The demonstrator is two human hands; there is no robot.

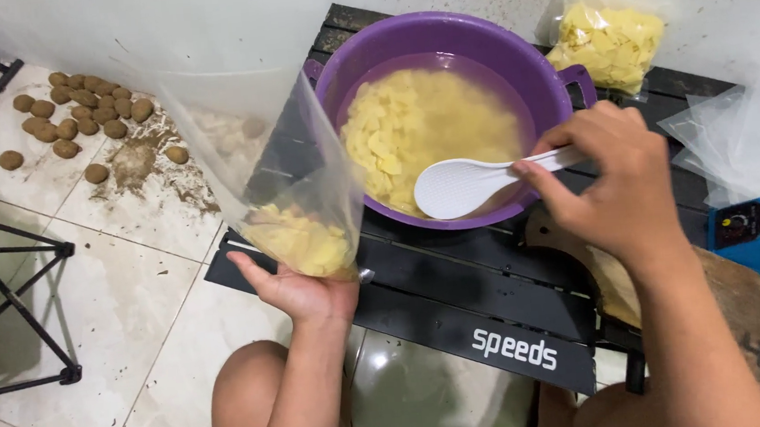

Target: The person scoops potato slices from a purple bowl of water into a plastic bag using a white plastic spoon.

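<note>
The left hand (300,292), palm up, cups the bottom of a clear plastic bag (282,171) partly filled with pale yellow slices, held just left of a purple basin (441,64) on a black slatted table (460,316). The right hand (617,181) pinches the handle of a white slotted spoon (464,184), whose bowl rests at the basin's near rim above slices soaking in water. A filled bag (610,42) lies behind the basin; brown tubers (83,110) sit on the tiled floor (124,297).
</note>
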